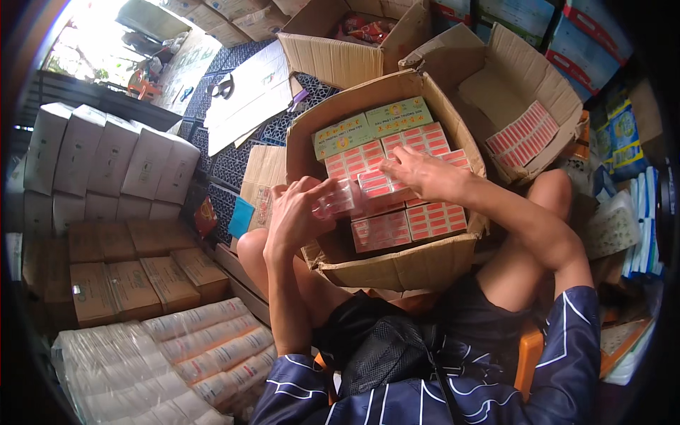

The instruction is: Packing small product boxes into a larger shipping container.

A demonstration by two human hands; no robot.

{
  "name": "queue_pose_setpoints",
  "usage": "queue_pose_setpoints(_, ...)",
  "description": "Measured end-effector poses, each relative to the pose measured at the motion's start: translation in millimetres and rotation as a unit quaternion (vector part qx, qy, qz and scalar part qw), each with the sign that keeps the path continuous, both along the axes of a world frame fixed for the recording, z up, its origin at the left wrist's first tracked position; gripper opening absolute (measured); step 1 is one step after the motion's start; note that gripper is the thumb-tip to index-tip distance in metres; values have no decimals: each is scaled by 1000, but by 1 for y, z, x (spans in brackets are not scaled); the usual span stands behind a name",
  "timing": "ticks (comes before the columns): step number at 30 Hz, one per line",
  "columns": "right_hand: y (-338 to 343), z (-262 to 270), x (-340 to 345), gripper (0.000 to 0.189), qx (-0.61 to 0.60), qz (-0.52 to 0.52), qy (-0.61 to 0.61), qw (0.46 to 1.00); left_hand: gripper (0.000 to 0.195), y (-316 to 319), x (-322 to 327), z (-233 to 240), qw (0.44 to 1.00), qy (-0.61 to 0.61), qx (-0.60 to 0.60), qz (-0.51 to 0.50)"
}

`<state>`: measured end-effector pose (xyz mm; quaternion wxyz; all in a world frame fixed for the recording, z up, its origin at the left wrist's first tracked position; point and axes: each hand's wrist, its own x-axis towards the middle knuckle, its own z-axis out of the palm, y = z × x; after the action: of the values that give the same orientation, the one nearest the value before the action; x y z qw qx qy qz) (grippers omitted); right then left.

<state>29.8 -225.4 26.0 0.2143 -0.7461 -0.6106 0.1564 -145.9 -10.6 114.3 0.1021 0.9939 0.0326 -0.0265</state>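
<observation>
An open cardboard box (398, 268) stands between my knees. Inside are several blocks of small red-labelled packs (436, 219), with two green printed cartons (342, 135) at the far side. My left hand (297, 212) is at the box's left edge, its fingers around a clear plastic package (340, 199) with pinkish contents. Over the middle of the box, the fingertips of my right hand (419, 172) touch the top of the red-labelled blocks. Whether they grip one is hidden.
At right, another open carton (526, 69) holds a sheet of red-labelled packs (523, 135). A carton with red packets (334, 58) stands behind. White boxes (106, 154), brown cartons (154, 281) and plastic-wrapped rolls (212, 350) are stacked at left. Flattened cardboard (247, 95) lies beyond.
</observation>
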Motion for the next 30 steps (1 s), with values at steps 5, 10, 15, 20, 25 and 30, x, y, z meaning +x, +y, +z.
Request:
queue_pose_setpoints(5, -1, 2, -6, 59, -86, 6, -86, 993, 60, -15, 5, -15, 1000, -20, -13, 9)
queue_pose_setpoints(10, -2, -8, -7, 53, -11, 6, -140, 990, 41, -8, 12, -37, 999, 18, -13, 41)
queue_pose_setpoints(15, -17, -9, -1, 56, 11, 0, -178, 984, 51, -16, 26, -61, 1000, 10, 13, 10)
queue_pose_setpoints(20, -26, -7, 1, 60, -10, -8, -170, 985, 47, -24, 34, -69, 998, 3, 54, 16)
queue_pose_setpoints(25, -4, 0, -11, 64, -41, 8, -164, 986, 46, -13, 19, -65, 996, 8, 82, 32)
queue_pose_setpoints(30, -10, -9, -1, 64, -77, -17, -147, 986, 45, -18, 31, -73, 996, -10, 83, 26)
